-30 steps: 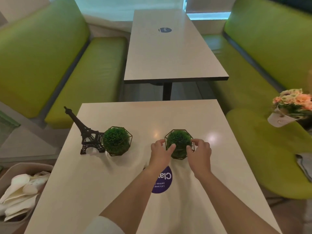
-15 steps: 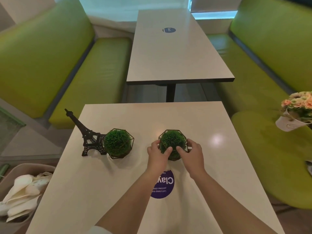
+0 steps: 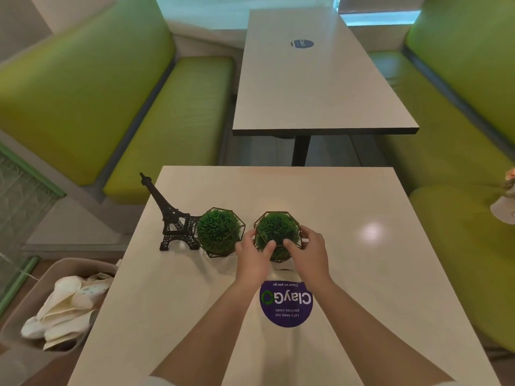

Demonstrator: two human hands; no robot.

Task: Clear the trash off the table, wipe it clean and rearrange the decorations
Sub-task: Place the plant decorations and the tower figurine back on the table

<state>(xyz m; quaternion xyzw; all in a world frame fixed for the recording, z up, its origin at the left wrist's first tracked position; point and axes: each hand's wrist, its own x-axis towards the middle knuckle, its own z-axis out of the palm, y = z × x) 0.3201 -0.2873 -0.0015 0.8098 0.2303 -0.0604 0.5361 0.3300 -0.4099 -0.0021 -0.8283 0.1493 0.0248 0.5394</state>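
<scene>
Hands [image 3: 281, 254] grip caged plant [image 3: 277, 232] beside its twin [image 3: 218, 232].

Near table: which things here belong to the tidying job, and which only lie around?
Part of the job:
- caged grass ball, gripped by left hand and right hand
- second caged grass ball
- Eiffel Tower model
- near table
- bin of trash

Just around:
- purple sticker
- far table
- green benches
- flower pot

Soft overhead light, glare spot on the table [image 3: 372, 232], wide-angle bending at edges.
</scene>
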